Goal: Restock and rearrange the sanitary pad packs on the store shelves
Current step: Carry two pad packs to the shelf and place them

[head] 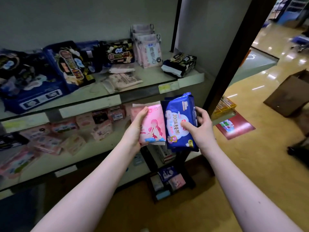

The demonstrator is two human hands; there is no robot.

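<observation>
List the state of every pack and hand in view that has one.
pink pack, held in the left hand, front showing
blue pack, gripped by the right hand, thumb on front
black pack, lying down at the upper shelf right end
pale packs, standing upright at the back

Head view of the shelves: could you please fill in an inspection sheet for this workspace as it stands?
Surface: upper shelf partly bare towards its right end; middle shelf holds pink packs, untidily.
Job's things: pink pack and blue pack held side by side in front of the shelves.
Clutter: pale packs lying flat on the upper shelf; dark packs leaning unevenly.
Grippers: left hand grips the pink pack; right hand grips the blue pack, thumb on its front.
Cables: nothing seen.
Surroundings: basket of packs on the floor; cardboard box on the floor to the right.
</observation>
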